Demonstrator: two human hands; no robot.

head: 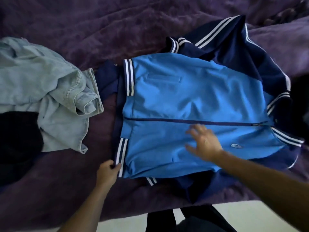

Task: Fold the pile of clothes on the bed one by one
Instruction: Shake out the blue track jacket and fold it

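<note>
One jacket [192, 91] lies zipped flat on the bed [83, 17]. My left fingers [116, 166] pinch its hem [121, 154]; right fingers [196, 131] rest spread on its front. Smoothing step, I judge; next, sleeves [237, 47] fold inward.

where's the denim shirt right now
The denim shirt lies crumpled at the left of the head view on the purple blanket, just left of the blue jacket.

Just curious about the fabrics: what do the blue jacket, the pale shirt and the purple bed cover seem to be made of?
The jacket looks like smooth synthetic knit, likely polyester: faint sheen, ribbed striped hem. The shirt looks like washed denim or chambray: faded, matte, with stitched seams. The bed cover looks plush, perhaps fleece or velvet: fuzzy, crushed nap.
</note>
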